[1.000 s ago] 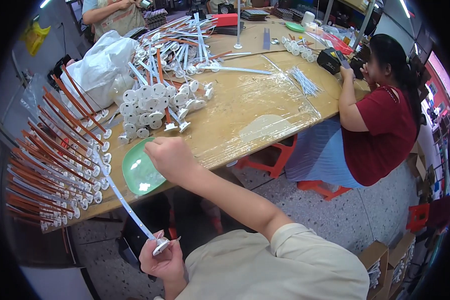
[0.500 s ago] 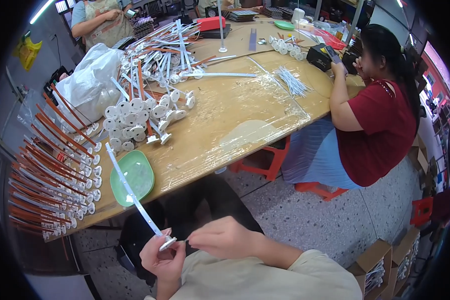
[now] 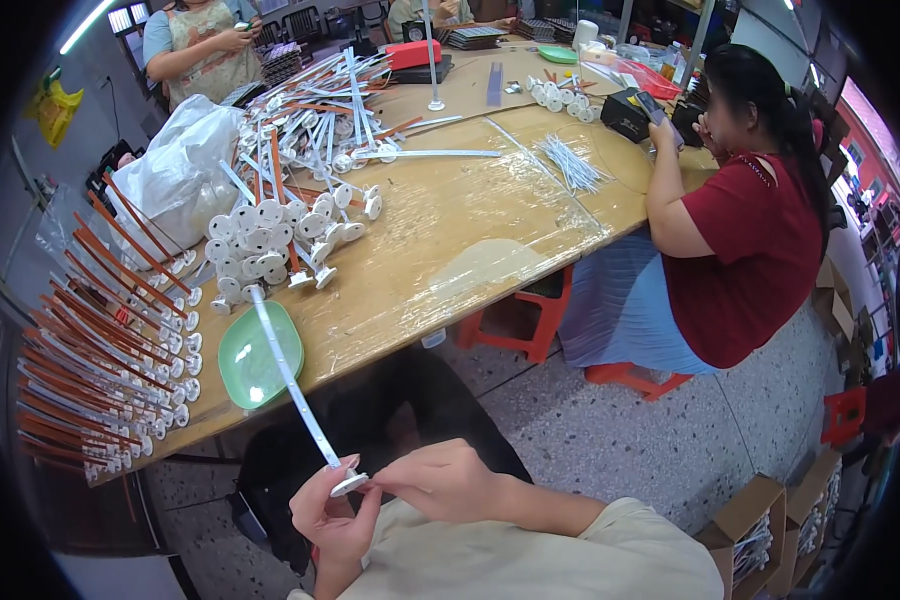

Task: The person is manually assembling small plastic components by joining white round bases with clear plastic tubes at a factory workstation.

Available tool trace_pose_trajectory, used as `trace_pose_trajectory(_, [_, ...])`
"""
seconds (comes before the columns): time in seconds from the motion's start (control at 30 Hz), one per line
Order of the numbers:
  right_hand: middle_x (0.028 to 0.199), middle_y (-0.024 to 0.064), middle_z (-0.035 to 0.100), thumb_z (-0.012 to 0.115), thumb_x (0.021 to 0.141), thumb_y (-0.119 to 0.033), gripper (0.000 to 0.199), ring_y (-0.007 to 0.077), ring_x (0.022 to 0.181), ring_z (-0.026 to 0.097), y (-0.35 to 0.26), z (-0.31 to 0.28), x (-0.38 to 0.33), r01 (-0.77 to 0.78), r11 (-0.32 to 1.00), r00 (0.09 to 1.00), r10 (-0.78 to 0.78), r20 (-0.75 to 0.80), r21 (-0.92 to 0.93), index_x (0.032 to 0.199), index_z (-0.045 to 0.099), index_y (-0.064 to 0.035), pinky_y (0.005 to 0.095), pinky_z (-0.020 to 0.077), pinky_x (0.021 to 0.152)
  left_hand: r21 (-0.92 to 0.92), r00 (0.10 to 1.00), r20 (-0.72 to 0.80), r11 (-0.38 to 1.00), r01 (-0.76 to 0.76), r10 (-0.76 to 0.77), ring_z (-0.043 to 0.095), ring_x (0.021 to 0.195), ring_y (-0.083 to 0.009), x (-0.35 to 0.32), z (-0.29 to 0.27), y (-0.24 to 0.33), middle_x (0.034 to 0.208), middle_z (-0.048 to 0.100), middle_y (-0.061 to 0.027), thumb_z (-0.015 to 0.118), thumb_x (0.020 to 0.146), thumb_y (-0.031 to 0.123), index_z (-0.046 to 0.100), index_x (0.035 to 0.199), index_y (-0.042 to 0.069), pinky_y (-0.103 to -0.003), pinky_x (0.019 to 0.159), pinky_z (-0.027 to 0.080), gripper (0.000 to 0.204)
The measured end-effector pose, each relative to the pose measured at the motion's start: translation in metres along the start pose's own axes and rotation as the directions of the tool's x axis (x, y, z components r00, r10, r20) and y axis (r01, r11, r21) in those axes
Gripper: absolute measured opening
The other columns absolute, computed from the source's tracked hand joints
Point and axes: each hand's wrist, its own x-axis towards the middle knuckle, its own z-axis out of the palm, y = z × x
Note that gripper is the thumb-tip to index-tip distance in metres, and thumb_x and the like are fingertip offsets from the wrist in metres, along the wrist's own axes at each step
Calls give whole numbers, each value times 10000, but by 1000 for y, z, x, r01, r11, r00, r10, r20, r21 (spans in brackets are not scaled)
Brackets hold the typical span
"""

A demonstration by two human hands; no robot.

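Wooden surface carries the green tray; beyond it white discs wait loose, left of it finished rods lie ranked. Below it, I see both hands grasping one white strip: left hand, right hand pinching its disc end.

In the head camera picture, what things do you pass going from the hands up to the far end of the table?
Hands holding a white rod with a round foot → green dish → pile of white round feet → heap of loose white rods → red box.
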Motion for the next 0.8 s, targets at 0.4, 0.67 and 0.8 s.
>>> trace_pose_trajectory(0.4, [871,65,660,797,730,74,158,137,809,630,-11,10,5,-496,698,868,421,265,516,863,748,4,246,508,670,-79,991,-132,997,-21,10,685,882,-228,-20,-12,5,1256,566,-274,699,750,-160,486,1313,5,-346,834,574,624])
trace_pose_trajectory(0.67, [901,99,655,752,763,125,146,157,855,651,-5,21,-3,-551,479,809,506,298,683,876,730,34,267,534,735,-111,994,-93,992,-62,52,681,859,-221,-17,-14,1,1251,563,-271,701,757,-158,481,1322,19,-326,798,578,631])
trace_pose_trajectory(0.8, [907,100,659,756,762,119,144,157,850,653,-2,21,-3,-551,476,814,487,316,685,875,729,33,267,537,735,-114,992,-111,991,-66,53,678,850,-213,-17,-11,0,1249,564,-269,701,753,-163,484,1319,22,-316,790,577,633])
